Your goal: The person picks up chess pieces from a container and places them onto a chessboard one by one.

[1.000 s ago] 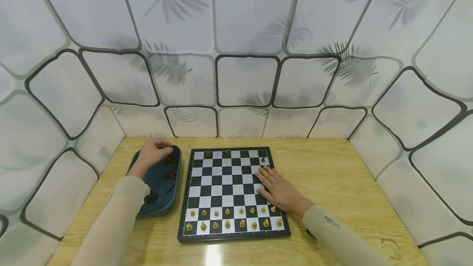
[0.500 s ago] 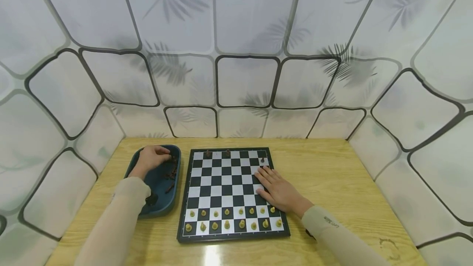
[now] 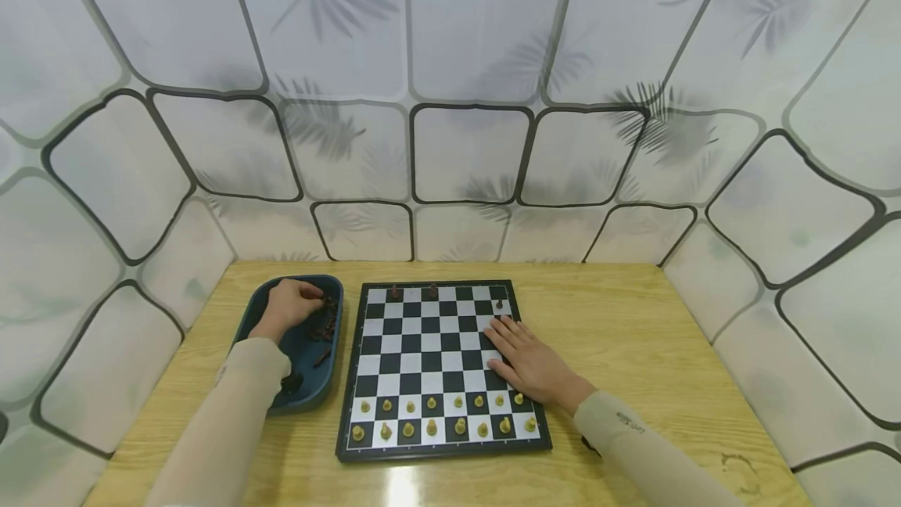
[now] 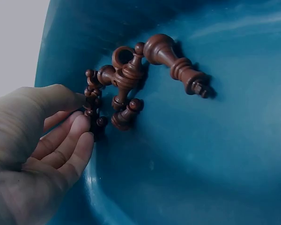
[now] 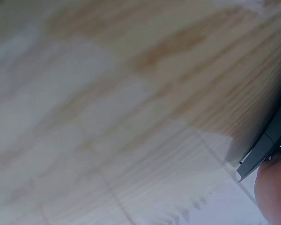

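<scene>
My left hand point(image 3: 288, 307) reaches into a blue plastic tub point(image 3: 338, 350) left of the chessboard. In the left wrist view, its thumb and fingertips are at a cluster of small dark brown chess pieces point(image 4: 94, 96); a gap shows between thumb and fingers, and their contact is partly hidden. Beside the cluster lie a brown pawn point(image 4: 127, 114) and a brown king point(image 4: 175, 65). My right hand point(image 3: 528, 361) rests flat, fingers extended, on the right side of the chessboard point(image 3: 422, 344). In the right wrist view only part of that hand point(image 5: 276, 194) shows.
Yellow chess pieces point(image 3: 432, 428) stand in two rows along the board's near side. At the far side are two brown pieces point(image 3: 432, 290) and a brown pawn point(image 3: 499, 304). A black object point(image 3: 292, 382) lies in the tub. The wooden table point(image 3: 605, 311) meets patterned walls.
My left hand has lowered from above the tub's far part down among the brown pieces. The right hand stays in place on the board.
</scene>
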Demonstrator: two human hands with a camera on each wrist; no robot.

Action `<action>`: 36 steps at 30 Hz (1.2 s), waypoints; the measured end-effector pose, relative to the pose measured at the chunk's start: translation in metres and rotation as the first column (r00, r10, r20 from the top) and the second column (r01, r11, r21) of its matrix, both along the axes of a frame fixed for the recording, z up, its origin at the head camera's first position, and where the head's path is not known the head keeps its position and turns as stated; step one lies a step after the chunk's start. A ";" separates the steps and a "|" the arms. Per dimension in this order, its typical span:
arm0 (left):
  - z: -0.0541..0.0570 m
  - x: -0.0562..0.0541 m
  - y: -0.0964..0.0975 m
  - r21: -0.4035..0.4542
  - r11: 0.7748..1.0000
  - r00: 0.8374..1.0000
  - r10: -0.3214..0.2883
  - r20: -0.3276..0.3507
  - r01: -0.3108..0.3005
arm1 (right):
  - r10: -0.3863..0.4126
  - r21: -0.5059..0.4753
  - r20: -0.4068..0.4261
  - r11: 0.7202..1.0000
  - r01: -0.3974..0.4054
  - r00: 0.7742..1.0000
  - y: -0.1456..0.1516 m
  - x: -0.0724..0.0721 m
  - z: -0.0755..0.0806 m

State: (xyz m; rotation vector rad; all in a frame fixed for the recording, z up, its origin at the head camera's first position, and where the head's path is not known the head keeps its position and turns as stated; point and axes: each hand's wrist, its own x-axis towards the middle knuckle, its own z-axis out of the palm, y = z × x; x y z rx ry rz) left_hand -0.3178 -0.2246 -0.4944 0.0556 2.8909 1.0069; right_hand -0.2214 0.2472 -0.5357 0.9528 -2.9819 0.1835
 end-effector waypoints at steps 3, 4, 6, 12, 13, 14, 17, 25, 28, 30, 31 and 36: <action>0.000 0.000 0.000 -0.029 0.999 1.000 -0.019 -0.006 0.018 | 0.003 0.002 -0.001 1.000 -0.003 1.000 0.000 0.000 -0.001; 0.000 0.000 0.000 -0.035 0.999 1.000 -0.023 -0.009 0.023 | 0.002 0.002 -0.001 1.000 -0.002 1.000 0.000 0.000 -0.001; 0.000 0.001 0.000 -0.045 0.999 0.999 -0.030 -0.014 0.029 | 0.001 0.000 -0.001 1.000 -0.001 1.000 0.000 0.000 -0.001; 0.001 0.001 0.000 -0.054 0.998 0.999 -0.042 -0.024 0.040 | -0.006 -0.007 -0.005 1.000 0.006 1.000 -0.001 0.001 0.001; 0.001 0.000 -0.001 -0.056 0.998 0.999 -0.043 -0.024 0.041 | -0.007 -0.007 -0.005 1.000 0.007 1.000 -0.001 0.001 0.001; 0.001 0.000 -0.001 -0.058 0.997 0.999 -0.044 -0.025 0.042 | -0.007 -0.008 -0.003 1.000 0.007 1.000 -0.001 0.001 0.002; 0.001 0.000 -0.001 -0.061 0.997 0.999 -0.044 -0.028 0.043 | -0.006 -0.006 -0.001 1.000 0.006 1.000 -0.001 0.001 0.002; 0.001 -0.001 0.001 -0.072 0.997 0.998 -0.040 -0.050 0.036 | -0.004 -0.014 0.003 1.000 0.004 1.000 -0.001 0.000 0.001; 0.000 -0.002 0.001 -0.077 0.997 0.997 -0.038 -0.066 0.033 | -0.003 -0.015 -0.001 1.000 0.003 1.000 0.000 -0.001 0.000; -0.001 -0.002 0.001 -0.072 0.997 0.997 -0.034 -0.076 0.029 | -0.003 -0.017 -0.005 1.000 0.003 1.000 0.000 -0.001 -0.001; -0.001 -0.001 0.001 -0.065 0.998 0.997 -0.029 -0.077 0.024 | -0.003 -0.015 -0.007 1.000 0.003 1.000 0.000 -0.001 -0.001; -0.002 0.002 0.001 -0.030 1.000 0.997 -0.003 -0.071 0.001 | 0.006 -0.008 -0.018 1.000 -0.006 1.000 0.001 -0.001 -0.001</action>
